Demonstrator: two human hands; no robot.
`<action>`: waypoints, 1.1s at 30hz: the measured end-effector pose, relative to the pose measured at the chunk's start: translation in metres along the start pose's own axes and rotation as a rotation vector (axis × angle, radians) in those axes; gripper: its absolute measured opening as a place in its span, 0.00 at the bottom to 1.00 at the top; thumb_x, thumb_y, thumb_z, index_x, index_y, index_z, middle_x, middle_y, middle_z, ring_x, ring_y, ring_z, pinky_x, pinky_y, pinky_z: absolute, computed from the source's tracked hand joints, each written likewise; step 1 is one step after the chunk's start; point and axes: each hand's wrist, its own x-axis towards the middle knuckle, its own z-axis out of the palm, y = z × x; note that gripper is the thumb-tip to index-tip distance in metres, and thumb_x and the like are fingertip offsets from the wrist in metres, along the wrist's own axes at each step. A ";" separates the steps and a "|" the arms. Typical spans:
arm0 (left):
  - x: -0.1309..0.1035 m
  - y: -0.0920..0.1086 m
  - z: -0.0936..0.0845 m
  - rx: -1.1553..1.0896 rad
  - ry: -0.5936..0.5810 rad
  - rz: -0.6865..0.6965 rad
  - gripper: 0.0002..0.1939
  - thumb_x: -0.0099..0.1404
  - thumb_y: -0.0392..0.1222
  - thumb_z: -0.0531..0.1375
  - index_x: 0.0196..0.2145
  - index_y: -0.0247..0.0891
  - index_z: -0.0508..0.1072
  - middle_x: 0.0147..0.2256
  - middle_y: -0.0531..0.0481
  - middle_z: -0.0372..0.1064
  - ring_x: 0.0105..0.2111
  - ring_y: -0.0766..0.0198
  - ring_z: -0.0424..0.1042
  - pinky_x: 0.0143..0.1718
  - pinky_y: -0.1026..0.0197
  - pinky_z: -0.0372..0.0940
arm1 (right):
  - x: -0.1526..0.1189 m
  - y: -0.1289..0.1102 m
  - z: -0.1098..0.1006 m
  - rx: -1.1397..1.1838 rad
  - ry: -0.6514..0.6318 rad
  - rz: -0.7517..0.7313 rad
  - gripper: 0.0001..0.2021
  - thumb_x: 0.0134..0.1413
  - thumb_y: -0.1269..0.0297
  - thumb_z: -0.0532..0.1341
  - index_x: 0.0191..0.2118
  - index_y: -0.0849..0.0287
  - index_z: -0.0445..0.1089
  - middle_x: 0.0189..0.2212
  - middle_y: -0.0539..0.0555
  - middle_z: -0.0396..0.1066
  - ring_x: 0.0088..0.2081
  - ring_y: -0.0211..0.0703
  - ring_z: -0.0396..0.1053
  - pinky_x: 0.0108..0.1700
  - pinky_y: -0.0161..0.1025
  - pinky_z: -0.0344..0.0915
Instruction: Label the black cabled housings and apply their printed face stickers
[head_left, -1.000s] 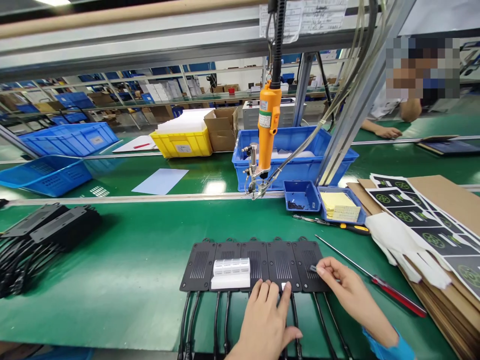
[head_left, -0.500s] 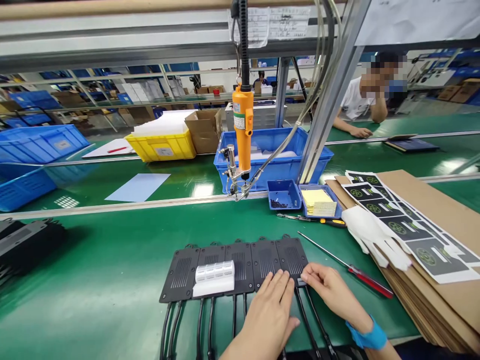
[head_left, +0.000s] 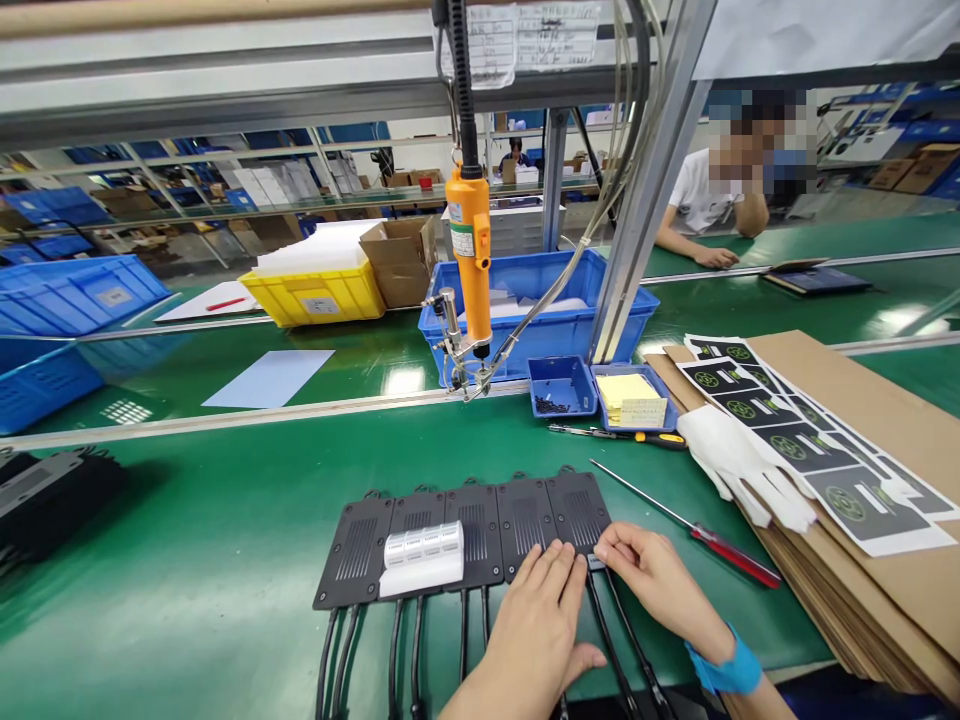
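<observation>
A row of several flat black plastic cases [head_left: 471,540] with slotted vents lies on the bench, black cables trailing toward me. My left hand [head_left: 536,620] rests flat, fingers outstretched, across the lower edge of the cases at the right of the row. Beside it, my right hand [head_left: 652,580] pinches thumb and finger at the corner of the rightmost case. A small silver label [head_left: 596,562] shows there at the fingertips, partly covered by them. A roll of printed white labels [head_left: 424,545] lies on top of the cases farther left.
A red-handled screwdriver [head_left: 731,555] lies right of the cases, near a white glove [head_left: 739,465] on stacked cardboard [head_left: 855,620]. An orange electric screwdriver [head_left: 471,260] hangs above the bench. Behind are a small blue screw tray [head_left: 562,385] and a large blue bin [head_left: 540,325]. Another person [head_left: 705,190] sits opposite.
The view has shifted slightly, so the scene sits a little more to the left. Both hands stay at the same places on the cases, with barely any finger movement.
</observation>
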 end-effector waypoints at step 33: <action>-0.028 -0.015 -0.040 -0.284 -0.032 -0.068 0.25 0.59 0.49 0.70 0.50 0.36 0.69 0.59 0.36 0.64 0.61 0.44 0.63 0.60 0.43 0.64 | -0.001 0.009 0.009 -0.072 0.234 -0.149 0.09 0.59 0.54 0.56 0.34 0.53 0.64 0.29 0.50 0.62 0.30 0.44 0.63 0.33 0.39 0.64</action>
